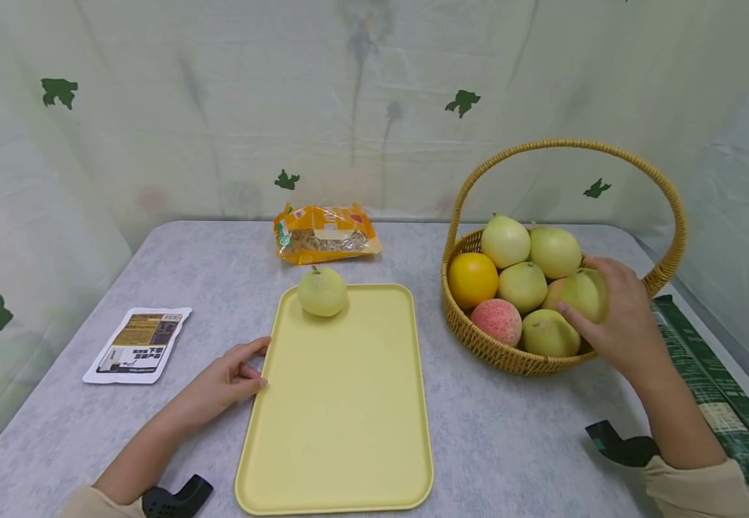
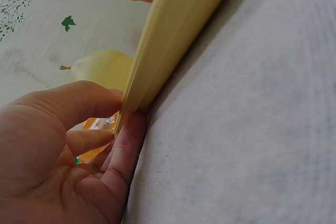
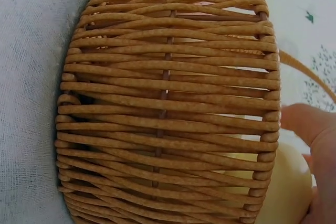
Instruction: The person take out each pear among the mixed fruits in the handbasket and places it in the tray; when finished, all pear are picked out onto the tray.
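In the head view, the left hand (image 1: 221,385) holds the left rim of a yellow tray (image 1: 342,417); the left wrist view shows its thumb and fingers at the tray edge (image 2: 152,56). A pale green pear (image 1: 322,291) lies at the tray's far left corner. The right hand (image 1: 620,316) grips a green pear (image 1: 586,295) at the right side of a wicker basket (image 1: 523,363). Other pears (image 1: 550,333), an orange fruit (image 1: 473,280) and a pinkish-red fruit (image 1: 497,322) lie in the basket. Basket weave fills most of the right wrist view, partly hiding the hand (image 3: 315,145).
An orange snack bag (image 1: 327,234) lies behind the tray. Left of the tray is a white packet (image 1: 137,345). The basket's tall handle (image 1: 568,144) arches over the fruit. A green patterned package (image 1: 717,403) lies along the table's right edge.
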`<state>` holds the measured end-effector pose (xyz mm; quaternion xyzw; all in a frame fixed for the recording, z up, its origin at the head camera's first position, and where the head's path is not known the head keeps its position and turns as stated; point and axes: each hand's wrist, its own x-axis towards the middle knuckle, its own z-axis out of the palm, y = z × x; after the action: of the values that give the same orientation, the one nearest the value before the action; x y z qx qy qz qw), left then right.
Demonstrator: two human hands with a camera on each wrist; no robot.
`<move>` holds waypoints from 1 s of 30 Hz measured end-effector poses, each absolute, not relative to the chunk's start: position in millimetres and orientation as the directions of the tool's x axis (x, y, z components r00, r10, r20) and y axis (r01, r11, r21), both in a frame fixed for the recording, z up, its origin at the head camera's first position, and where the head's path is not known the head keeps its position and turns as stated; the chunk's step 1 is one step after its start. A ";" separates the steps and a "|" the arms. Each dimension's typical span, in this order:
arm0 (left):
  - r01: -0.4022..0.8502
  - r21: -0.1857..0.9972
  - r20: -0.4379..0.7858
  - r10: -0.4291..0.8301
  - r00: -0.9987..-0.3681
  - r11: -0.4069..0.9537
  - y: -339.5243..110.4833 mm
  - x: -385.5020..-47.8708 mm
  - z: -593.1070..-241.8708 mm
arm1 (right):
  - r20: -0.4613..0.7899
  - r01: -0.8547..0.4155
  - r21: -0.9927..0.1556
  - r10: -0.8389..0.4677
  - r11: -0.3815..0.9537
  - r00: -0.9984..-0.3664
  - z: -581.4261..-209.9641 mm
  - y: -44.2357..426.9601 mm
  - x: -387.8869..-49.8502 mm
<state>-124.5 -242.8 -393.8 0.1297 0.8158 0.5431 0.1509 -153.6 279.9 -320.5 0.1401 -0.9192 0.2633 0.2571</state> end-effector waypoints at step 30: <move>0.048 0.928 -0.104 0.378 -0.920 0.370 -242.3 -124.3 -393.1 | 0.370 -0.293 -0.340 -0.160 0.894 -0.915 -310.9 281.1 -144.5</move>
<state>-124.3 -242.3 -393.1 0.1309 0.8137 0.5458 0.1515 -144.5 281.1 -310.9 0.1182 -0.9583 0.1980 0.1686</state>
